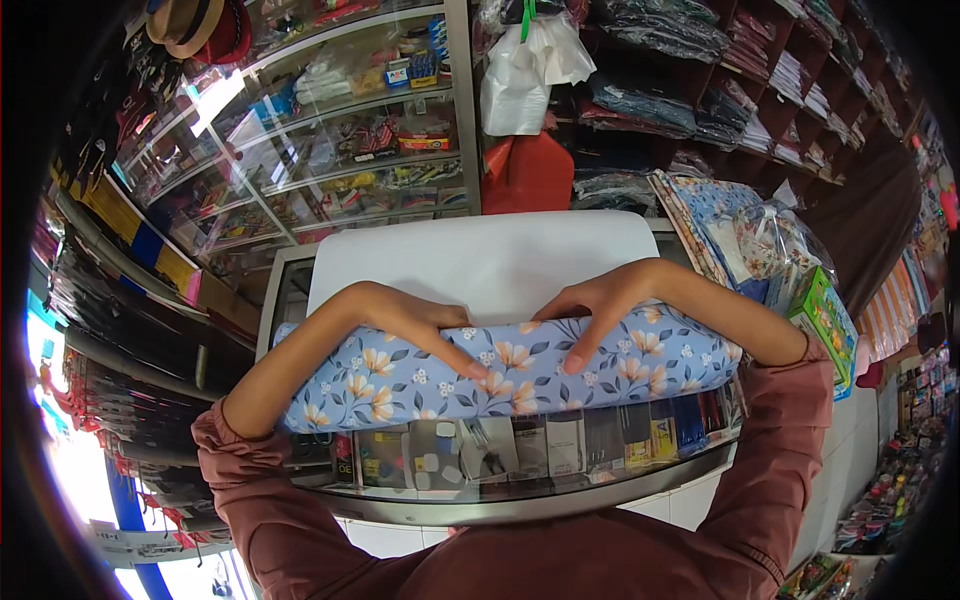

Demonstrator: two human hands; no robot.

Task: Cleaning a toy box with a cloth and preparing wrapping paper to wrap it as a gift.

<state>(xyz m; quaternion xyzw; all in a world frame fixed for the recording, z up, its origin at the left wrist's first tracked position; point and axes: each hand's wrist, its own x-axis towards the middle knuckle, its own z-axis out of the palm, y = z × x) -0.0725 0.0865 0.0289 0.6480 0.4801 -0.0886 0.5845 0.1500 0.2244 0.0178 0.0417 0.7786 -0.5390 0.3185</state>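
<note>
Across the glass counter before me lies a blue roll (442, 390) of floral-print sheet, with pale orange blossoms and dark leaves. Its white underside (480, 255) spreads flat beyond the roll; whether it is vinyl, paper or cloth I cannot tell. My left hand (416, 322) grips the roll left of its middle, thumb on the printed front. Right of the middle, my right hand (604, 307) holds it in the same way, thumb pointing down the front. The fingers of both hands are largely hidden behind the roll's top.
Boxed goods show under the counter glass (487, 487). At the right end are folded floral cloths (705, 217), a plastic-wrapped bundle (772, 232) and a green box (825, 322). Behind stand a glass display cabinet (360, 120) and shelves of packed clothes (652, 105); hanging garments (135, 360) line the left.
</note>
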